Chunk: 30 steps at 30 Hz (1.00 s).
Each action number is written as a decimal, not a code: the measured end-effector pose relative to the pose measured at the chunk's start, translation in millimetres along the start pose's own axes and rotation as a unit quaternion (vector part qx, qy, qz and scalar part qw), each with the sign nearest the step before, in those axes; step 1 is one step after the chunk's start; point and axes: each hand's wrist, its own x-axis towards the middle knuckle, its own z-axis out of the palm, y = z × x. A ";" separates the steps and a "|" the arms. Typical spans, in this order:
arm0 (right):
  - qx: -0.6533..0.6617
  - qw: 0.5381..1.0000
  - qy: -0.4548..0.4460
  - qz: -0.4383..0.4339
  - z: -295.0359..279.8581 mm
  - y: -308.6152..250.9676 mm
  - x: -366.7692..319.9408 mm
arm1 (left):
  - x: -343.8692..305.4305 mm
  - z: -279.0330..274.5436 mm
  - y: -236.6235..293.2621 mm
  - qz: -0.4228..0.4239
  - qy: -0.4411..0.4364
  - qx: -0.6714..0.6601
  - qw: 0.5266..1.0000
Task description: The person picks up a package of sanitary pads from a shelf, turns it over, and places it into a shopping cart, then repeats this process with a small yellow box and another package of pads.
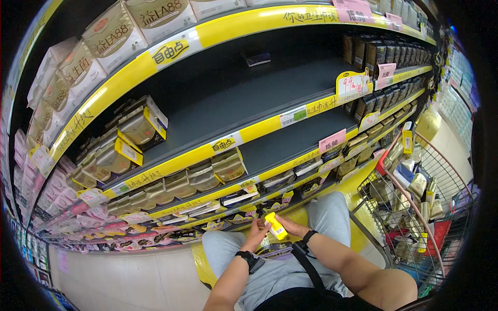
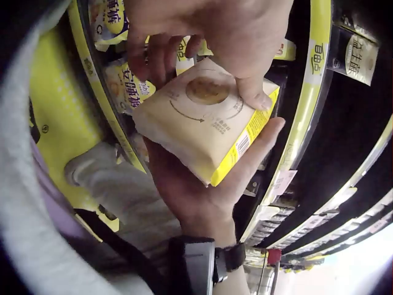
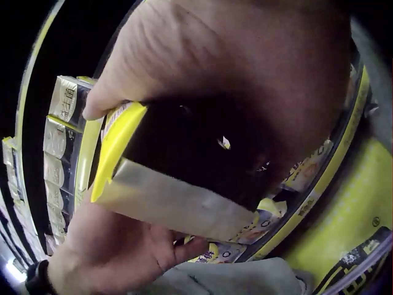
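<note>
Towards the left, gold packs point(image 1: 140, 127) are lining the shelves point(image 1: 218, 83). Between the grey-trousered knees point(image 1: 331, 210), the left hand point(image 1: 256, 234) is gripping one side of a beige-and-yellow packet point(image 1: 276, 227), fingers bent round it; the right hand point(image 1: 294, 228) is gripping the other side. Farther right, a wire cart point(image 1: 430, 228) is carrying mixed packages.

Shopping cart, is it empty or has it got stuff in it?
It has stuff in it: you can see lots of packs heaped inside the shopping cart, through its wire sides.
</note>
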 end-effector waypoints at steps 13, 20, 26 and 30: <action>0.101 0.991 0.079 -0.044 6.7 -5.1 -0.4 | 9.6 0.7 -16.1 0.032 0.021 -0.110 0.993; 0.201 0.976 0.080 -0.019 -20.6 24.0 30.8 | 7.6 -6.9 -2.0 -0.053 -0.008 -0.268 0.962; -0.026 0.983 0.178 -0.031 -5.1 12.1 18.3 | 4.9 -16.3 1.9 -0.027 -0.039 -0.268 0.962; 0.093 0.991 0.095 0.012 4.9 3.8 9.2 | -7.7 -7.8 23.5 -0.028 -0.051 -0.227 0.972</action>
